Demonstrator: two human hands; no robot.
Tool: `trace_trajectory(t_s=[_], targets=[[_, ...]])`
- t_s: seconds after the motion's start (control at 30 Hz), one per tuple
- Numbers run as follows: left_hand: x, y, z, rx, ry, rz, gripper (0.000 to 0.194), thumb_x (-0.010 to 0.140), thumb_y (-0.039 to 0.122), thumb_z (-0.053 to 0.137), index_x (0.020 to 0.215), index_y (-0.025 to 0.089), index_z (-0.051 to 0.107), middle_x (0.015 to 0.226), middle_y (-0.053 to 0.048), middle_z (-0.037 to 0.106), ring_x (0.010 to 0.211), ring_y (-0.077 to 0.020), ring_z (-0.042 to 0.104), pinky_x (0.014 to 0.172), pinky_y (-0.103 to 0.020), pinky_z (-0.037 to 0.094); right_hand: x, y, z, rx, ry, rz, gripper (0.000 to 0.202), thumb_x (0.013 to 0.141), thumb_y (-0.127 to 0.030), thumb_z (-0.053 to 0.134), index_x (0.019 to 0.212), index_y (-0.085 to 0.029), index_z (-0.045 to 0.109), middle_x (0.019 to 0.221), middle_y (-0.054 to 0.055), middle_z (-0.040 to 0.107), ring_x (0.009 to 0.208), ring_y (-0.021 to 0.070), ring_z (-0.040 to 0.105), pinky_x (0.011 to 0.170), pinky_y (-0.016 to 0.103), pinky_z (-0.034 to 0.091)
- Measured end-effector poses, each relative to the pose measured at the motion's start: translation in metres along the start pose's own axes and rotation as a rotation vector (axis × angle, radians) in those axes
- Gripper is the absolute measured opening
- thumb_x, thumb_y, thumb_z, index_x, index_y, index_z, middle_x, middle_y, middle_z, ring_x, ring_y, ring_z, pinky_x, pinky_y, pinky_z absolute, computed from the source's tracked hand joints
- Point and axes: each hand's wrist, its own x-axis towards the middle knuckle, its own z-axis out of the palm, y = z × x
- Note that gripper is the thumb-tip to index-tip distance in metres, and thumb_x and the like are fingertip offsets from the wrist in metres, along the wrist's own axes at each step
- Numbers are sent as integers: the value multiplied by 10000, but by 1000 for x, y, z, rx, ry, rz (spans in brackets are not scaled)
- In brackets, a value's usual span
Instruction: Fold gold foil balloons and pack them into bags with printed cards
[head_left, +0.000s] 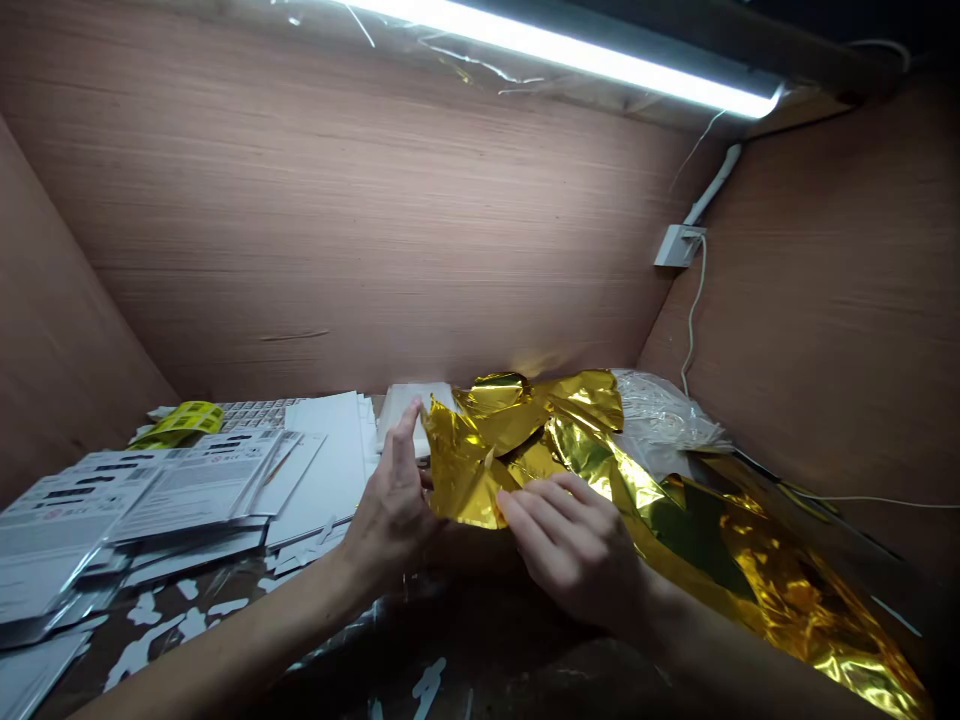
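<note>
A crumpled sheet of shiny gold foil [465, 465] is stretched between my two hands at the middle of the bench. My left hand [397, 490] grips its left edge, with the index finger pointing up and the thumb hidden behind the foil. My right hand [574, 540] pinches the near lower edge, its fingers curled together. More gold foil [795, 580] trails from there down to the right, folded and creased. Just behind my left hand lies a stack of clear plastic pieces [390, 405].
Printed cards in clear sleeves [75, 500] and white cards [322, 450] pile up on the left, near a yellow label sheet [180, 425]. White paper scraps [139, 640] litter the dark bench. A clear plastic bundle [664, 410] sits back right, below a wall socket [679, 245].
</note>
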Motion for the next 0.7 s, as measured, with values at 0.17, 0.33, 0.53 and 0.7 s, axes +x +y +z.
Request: trace_trajectory(t_s=[0.17,0.33,0.53,0.7], targets=[[4,-11,-18,181,13,200,536,922,128,592,1423,295,500,1678,-162,175,960,-208,712,669,-316,611,-24,-19,4,-6,-45,-163,206,921,-72,569,1044,-97,731,927,115,737,854,246,655,796,434,520],[9,-16,-31,80,-82,396,70,927,132,648,912,188,689,1046,-59,762,868,-165,741,762,-265,599,-42,-24,9,97,-127,-42,286,936,-93,533,1152,-129,717,919,97,731,790,232,635,717,414,534],[-5,-17,-42,40,-121,290,44,919,182,662,875,189,658,952,-30,794,838,-170,764,716,-226,581,-63,-11,12,164,-315,336,356,874,-34,492,1123,-171,706,955,80,721,882,241,624,770,392,490],[-41,-25,-60,160,-229,204,131,838,84,575,835,202,632,779,14,708,655,-132,658,585,-205,461,-75,26,-19,43,-241,352,226,916,-35,534,973,-155,716,902,73,733,911,242,640,877,418,458]])
